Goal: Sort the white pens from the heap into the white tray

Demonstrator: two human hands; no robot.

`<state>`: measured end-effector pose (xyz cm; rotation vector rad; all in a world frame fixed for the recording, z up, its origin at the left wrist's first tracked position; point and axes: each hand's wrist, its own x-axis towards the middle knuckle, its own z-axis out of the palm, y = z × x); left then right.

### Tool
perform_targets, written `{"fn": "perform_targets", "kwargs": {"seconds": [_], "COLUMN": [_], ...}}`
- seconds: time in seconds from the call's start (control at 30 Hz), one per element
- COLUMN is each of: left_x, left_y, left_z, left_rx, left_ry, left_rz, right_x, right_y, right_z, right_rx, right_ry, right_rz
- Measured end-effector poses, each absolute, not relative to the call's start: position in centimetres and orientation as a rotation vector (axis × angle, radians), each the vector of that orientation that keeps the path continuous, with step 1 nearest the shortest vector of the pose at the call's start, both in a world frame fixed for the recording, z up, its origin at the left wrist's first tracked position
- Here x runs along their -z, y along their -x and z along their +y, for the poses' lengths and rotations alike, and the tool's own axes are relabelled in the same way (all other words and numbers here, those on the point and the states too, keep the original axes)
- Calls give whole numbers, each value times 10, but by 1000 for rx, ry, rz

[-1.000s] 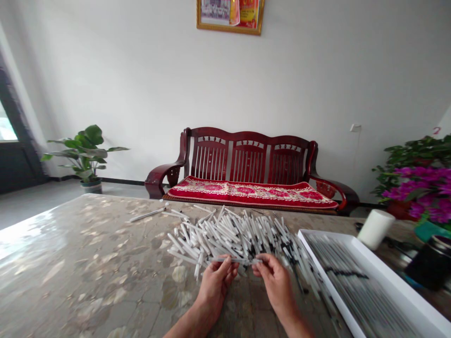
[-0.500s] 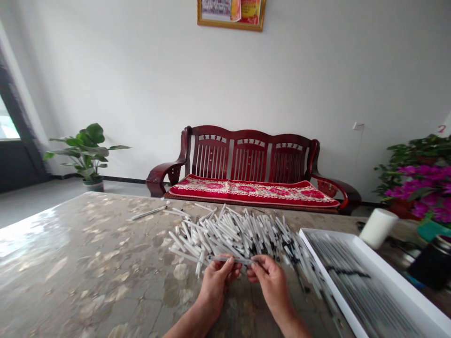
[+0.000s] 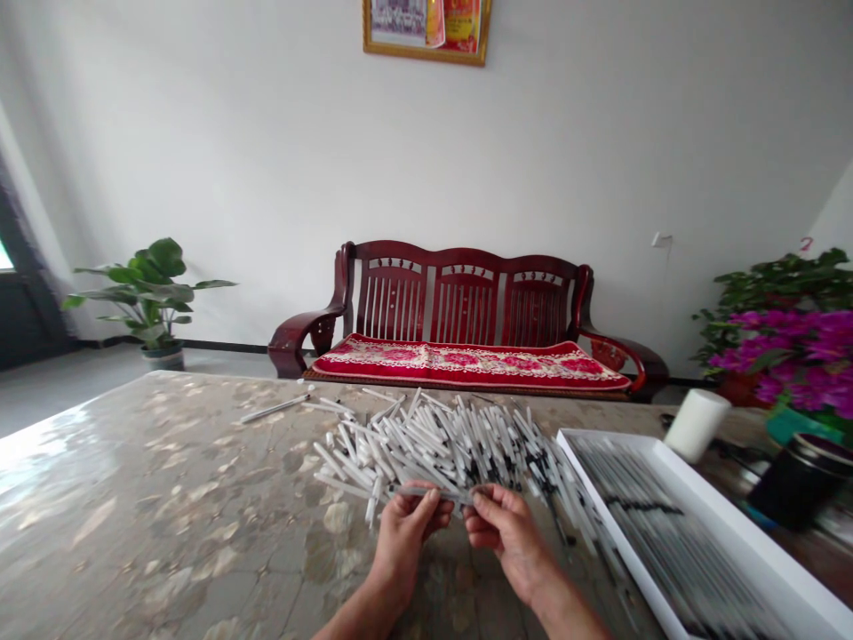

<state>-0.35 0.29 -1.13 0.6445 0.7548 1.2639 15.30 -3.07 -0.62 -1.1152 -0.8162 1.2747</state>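
Between my two hands a slim translucent pen point(image 3: 408, 490) is held level, just above the near edge of a heap. My left hand point(image 3: 414, 520) pinches its middle between thumb and fingers. At its other end, my right hand point(image 3: 497, 516) has thumb and fingertips closed on the pen. The pile of white and clear pen parts point(image 3: 426, 440), some with black pieces, spreads over the table behind my hands. To the right stands a white open box point(image 3: 649, 569) with rows of pens point(image 3: 673, 524) laid side by side in it.
A patterned cover lies on the table point(image 3: 166, 533). One separate pen point(image 3: 275, 409) rests left of the heap. Beyond the box are a white roll point(image 3: 697, 425) and a dark cup point(image 3: 800, 480). A wooden bench point(image 3: 463, 293) stands behind the table.
The view has shifted slightly, so the room and box appear a little further left. Both hands still grip the pen, with the right hand's fingers slightly closer to the left.
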Motion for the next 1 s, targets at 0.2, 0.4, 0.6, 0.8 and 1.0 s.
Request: {"fn": "perform_targets", "kwargs": {"seconds": [0.2, 0.4, 0.6, 0.8, 1.0], "left_x": [13, 10, 17, 25, 35], "left_y": [2, 0, -4, -4, -4], "left_z": [1, -5, -6, -1, 5], "left_rx": [-1134, -1012, -935, -888, -850], "left_ry": [-495, -635, -801, -863, -885], "left_rz": [683, 782, 844, 836, 813], "right_x": [-10, -25, -59, -66, -71], "right_y": [-132, -146, -215, -309, -416], "right_z": [-36, -28, -19, -15, -13], "right_rx": [-1291, -1057, -1075, -809, -506], "right_ry": [947, 1027, 1120, 1399, 1752], "right_rz": [-903, -889, -791, -730, -716]}}
